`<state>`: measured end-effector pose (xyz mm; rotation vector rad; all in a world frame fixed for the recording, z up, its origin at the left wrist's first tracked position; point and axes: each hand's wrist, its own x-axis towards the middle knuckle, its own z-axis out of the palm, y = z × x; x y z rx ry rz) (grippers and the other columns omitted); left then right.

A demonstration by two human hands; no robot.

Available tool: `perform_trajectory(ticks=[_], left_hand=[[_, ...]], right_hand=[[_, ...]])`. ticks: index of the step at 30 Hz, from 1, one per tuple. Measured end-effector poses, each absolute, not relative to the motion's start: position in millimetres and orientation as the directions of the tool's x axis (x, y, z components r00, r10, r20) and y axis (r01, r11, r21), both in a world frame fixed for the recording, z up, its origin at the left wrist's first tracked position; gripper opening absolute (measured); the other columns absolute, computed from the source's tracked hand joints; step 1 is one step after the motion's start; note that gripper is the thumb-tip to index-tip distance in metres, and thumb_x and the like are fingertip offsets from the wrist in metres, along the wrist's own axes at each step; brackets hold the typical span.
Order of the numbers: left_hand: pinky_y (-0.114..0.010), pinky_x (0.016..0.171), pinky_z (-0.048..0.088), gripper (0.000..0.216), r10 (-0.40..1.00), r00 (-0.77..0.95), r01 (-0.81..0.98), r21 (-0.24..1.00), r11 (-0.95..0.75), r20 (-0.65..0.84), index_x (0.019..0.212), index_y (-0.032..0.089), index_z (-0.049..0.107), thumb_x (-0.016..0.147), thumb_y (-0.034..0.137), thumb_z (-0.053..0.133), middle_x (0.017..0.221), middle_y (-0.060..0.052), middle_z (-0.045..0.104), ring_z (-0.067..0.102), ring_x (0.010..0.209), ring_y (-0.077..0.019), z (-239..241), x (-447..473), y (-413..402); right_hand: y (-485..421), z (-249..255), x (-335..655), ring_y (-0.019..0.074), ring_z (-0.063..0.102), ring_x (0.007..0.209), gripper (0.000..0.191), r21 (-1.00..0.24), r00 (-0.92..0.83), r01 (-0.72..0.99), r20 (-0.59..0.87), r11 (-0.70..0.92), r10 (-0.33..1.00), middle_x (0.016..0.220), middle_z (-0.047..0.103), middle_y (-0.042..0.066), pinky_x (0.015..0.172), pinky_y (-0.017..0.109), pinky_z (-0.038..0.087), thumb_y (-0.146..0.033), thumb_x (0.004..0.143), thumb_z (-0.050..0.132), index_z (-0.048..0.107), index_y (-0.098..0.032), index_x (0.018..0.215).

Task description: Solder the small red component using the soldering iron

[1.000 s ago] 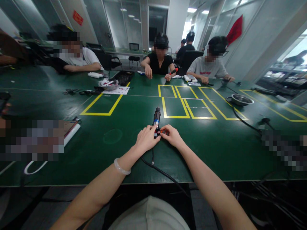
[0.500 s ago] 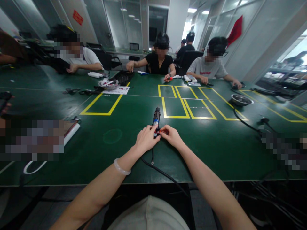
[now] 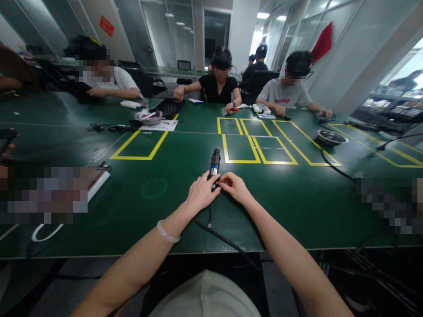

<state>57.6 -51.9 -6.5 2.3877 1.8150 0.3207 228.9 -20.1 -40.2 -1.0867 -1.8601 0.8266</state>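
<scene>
A black and blue cylindrical tool (image 3: 214, 164) lies on the green table (image 3: 284, 207), pointing away from me, with a black cable (image 3: 224, 237) running back over the near edge. My left hand (image 3: 201, 192) is closed over the tool's near end. My right hand (image 3: 234, 186) pinches a small red part (image 3: 224, 180) at that same end. The two hands touch at the fingertips. A pale bangle (image 3: 168, 232) sits on my left wrist.
Yellow taped rectangles (image 3: 257, 147) mark the table beyond the tool. A round metal dish (image 3: 331, 137) with a black cord stands at the right. Three people sit at the far side, with a keyboard (image 3: 170, 105) and a bowl (image 3: 149, 116) near them. A white board (image 3: 97, 180) lies at the left.
My hands and the tool have stayed in place. The person in black across the table has moved a hand onto the keyboard. A cord at the far right has lifted off the table.
</scene>
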Motion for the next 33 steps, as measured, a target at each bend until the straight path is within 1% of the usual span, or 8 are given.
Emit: perform_trajectory(ticks=[3, 9, 13, 18, 21, 23, 28, 33], left_hand=[[-0.043, 0.1, 0.043, 0.051, 0.959, 0.271, 0.928, 0.242, -0.284, 0.085, 0.142, 0.036, 0.045, 0.093, 0.049, 0.045, 0.15, -0.008, 0.038, 0.048, 0.128, -0.0296, -5.5, 57.5, -50.8], [-0.041, 0.098, 0.045, 0.051, 0.959, 0.276, 0.914, 0.292, -0.283, 0.066, 0.14, 0.035, 0.049, 0.092, 0.053, 0.044, 0.146, -0.008, 0.042, 0.052, 0.122, -0.0274, -3.3, 58.7, -45.2], [-0.044, 0.098, 0.045, 0.052, 0.962, 0.26, 0.912, 0.308, -0.271, 0.078, 0.136, 0.033, 0.053, 0.091, 0.057, 0.044, 0.151, -0.01, 0.034, 0.051, 0.124, -0.0305, -2.7, 61.1, -38.4], [-0.042, 0.093, 0.048, 0.045, 0.966, 0.244, 0.922, 0.288, -0.258, 0.082, 0.128, 0.035, 0.06, 0.089, 0.054, 0.049, 0.147, -0.005, 0.04, 0.052, 0.119, -0.0283, -1.1, 64.3, -31.7], [-0.041, 0.09, 0.05, 0.042, 0.967, 0.241, 0.923, 0.287, -0.256, 0.087, 0.125, 0.035, 0.061, 0.087, 0.051, 0.053, 0.145, -0.005, 0.04, 0.053, 0.117, -0.0276, -0.9, 64.0, -30.5], [-0.041, 0.089, 0.05, 0.041, 0.964, 0.247, 0.923, 0.28, -0.264, 0.097, 0.124, 0.036, 0.062, 0.086, 0.051, 0.054, 0.144, -0.005, 0.04, 0.053, 0.116, -0.0277, -1.1, 62.3, -30.4], [-0.042, 0.088, 0.05, 0.041, 0.954, 0.275, 0.928, 0.228, -0.296, 0.121, 0.123, 0.036, 0.063, 0.086, 0.052, 0.052, 0.141, -0.005, 0.043, 0.054, 0.113, -0.0282, 0.0, 51.8, -28.8], [-0.043, 0.09, 0.049, 0.045, 0.968, 0.237, 0.951, 0.182, -0.249, 0.085, 0.125, 0.037, 0.062, 0.085, 0.054, 0.051, 0.142, -0.004, 0.042, 0.053, 0.115, -0.0291, 5.1, 29.8, -22.3]], right_hand=[[-18.9, -41.9, 230.2, 0.0127, 0.052, 0.065, 0.011, -0.825, -0.296, 0.377, 0.323, 0.421, 0.899, 0.076, 0.06, 0.0, 0.065, 0.026, 0.041, -0.03, 0.083, 0.061, 0.061, -0.018, 0.083], [-18.0, -41.6, 231.8, 0.0132, 0.051, 0.066, 0.021, -0.821, -0.255, 0.425, 0.296, 0.382, 0.921, 0.071, 0.059, -0.001, 0.063, 0.025, 0.039, -0.035, 0.088, 0.054, 0.063, -0.018, 0.079], [-16.9, -41.5, 233.2, 0.0133, 0.051, 0.066, 0.028, -0.818, -0.232, 0.439, 0.297, 0.372, 0.926, 0.069, 0.057, -0.001, 0.063, 0.025, 0.037, -0.039, 0.09, 0.051, 0.061, -0.018, 0.075], [-15.2, -43.0, 234.6, 0.0136, 0.051, 0.067, 0.034, -0.809, -0.235, 0.446, 0.306, 0.382, 0.923, 0.07, 0.056, 0.0, 0.065, 0.025, 0.038, -0.042, 0.092, 0.048, 0.059, -0.018, 0.071], [-16.8, -41.9, 233.1, 0.0132, 0.05, 0.067, 0.032, -0.8, -0.236, 0.458, 0.311, 0.388, 0.921, 0.071, 0.055, 0.0, 0.064, 0.025, 0.037, -0.042, 0.092, 0.049, 0.06, -0.018, 0.073], [-18.3, -40.5, 231.8, 0.0133, 0.052, 0.069, 0.029, -0.803, -0.263, 0.449, 0.301, 0.392, 0.917, 0.074, 0.057, -0.001, 0.066, 0.025, 0.038, -0.04, 0.093, 0.048, 0.062, -0.019, 0.079], [-17.9, -40.1, 232.2, 0.0142, 0.054, 0.075, 0.028, -0.792, -0.272, 0.466, 0.297, 0.395, 0.915, 0.079, 0.061, 0.001, 0.07, 0.025, 0.04, -0.036, 0.094, 0.046, 0.063, -0.018, 0.082], [-16.4, -40.5, 233.3, 0.0143, 0.056, 0.078, 0.027, -0.776, -0.289, 0.486, 0.292, 0.403, 0.912, 0.083, 0.064, 0.002, 0.074, 0.025, 0.041, -0.033, 0.095, 0.046, 0.065, -0.019, 0.084]])
